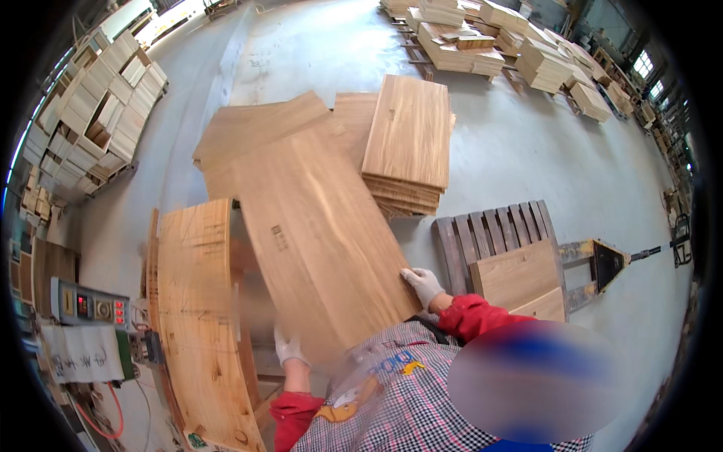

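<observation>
A large wooden panel [320,233] with a small dark mark on its face slants across the middle, tilted, its near end close to my checked apron. My white-gloved right hand [424,286] grips its right edge near the close corner. At the left edge my gloved left hand [288,348] holds the same panel, fingers partly hidden behind it and somewhat blurred. The panel's far end overlaps other panels [260,120] lying beyond it. A neat stack of similar panels [407,132] stands just right of that far end.
A long workbench board [194,301] runs along my left, beside a control box [89,307] with red displays and a red hose [117,414]. At right stand a slatted pallet [493,230] with boards [520,275] and a pallet jack [602,264]. Wood stacks [542,64] line the back.
</observation>
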The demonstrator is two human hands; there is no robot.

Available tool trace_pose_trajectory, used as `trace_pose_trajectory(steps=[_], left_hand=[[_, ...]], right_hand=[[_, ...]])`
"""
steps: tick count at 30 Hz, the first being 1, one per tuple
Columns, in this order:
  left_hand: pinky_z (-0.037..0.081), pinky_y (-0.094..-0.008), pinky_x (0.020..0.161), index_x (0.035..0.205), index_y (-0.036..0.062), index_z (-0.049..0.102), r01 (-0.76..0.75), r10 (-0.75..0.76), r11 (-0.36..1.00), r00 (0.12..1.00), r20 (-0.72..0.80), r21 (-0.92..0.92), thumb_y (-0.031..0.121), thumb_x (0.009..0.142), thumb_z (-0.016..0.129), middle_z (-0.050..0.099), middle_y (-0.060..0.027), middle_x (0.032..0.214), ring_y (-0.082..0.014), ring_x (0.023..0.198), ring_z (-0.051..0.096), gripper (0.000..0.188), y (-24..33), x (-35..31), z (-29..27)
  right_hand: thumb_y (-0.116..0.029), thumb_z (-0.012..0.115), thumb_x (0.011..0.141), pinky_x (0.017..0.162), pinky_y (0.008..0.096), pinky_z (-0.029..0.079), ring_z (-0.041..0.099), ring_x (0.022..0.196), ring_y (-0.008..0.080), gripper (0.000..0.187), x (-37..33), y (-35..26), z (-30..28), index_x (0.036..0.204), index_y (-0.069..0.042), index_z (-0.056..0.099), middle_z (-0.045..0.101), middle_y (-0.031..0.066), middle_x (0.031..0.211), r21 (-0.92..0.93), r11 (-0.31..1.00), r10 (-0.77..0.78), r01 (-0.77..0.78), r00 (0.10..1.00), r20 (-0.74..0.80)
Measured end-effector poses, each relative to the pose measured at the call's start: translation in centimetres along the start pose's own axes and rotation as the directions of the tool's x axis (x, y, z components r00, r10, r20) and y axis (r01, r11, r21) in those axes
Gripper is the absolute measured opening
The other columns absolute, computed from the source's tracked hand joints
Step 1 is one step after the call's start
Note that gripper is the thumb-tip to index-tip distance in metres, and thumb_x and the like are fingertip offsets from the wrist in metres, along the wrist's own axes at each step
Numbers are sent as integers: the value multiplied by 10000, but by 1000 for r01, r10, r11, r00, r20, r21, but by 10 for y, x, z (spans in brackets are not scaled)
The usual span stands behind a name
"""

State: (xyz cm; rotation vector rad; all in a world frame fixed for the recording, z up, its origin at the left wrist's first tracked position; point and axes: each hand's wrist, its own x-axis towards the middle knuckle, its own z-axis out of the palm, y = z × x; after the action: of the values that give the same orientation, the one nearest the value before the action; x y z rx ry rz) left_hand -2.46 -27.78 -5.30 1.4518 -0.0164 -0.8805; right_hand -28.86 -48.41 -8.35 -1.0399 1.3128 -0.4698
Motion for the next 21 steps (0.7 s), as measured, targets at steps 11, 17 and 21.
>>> trace_pose_trajectory(steps=[11, 17, 21], left_hand=[[330, -262, 991, 1368, 49, 319, -11, -192, 851, 924, 330, 526, -125, 781, 455, 427, -96, 1340, -202, 1198, 436, 627, -18, 127, 231], [286, -241, 1016, 1403, 97, 268, -116, -282, 726, 849, 447, 678, -90, 799, 473, 383, -73, 1388, -185, 1250, 375, 664, -40, 155, 288], [294, -255, 1021, 1393, 81, 271, -67, -424, 633, 804, 417, 772, -69, 787, 524, 372, -74, 1385, -187, 1257, 359, 673, -13, 188, 332]], right_hand=[[-342, 568, 856, 758, 317, 427, 535, 809, 155, 400, 66, 1, -134, 1009, 24, 622, 621, 78, 908, 232, 962, 231, -145, 885, -404], [-255, 557, 870, 756, 312, 444, 557, 832, 190, 327, 133, 35, -184, 1004, 41, 588, 626, 115, 920, 23, 999, 52, -47, 845, -532], [-143, 533, 861, 830, 282, 421, 529, 944, 164, 345, 192, 5, -192, 1155, 30, 486, 576, 95, 1059, 42, 996, -37, 75, 819, -573]])
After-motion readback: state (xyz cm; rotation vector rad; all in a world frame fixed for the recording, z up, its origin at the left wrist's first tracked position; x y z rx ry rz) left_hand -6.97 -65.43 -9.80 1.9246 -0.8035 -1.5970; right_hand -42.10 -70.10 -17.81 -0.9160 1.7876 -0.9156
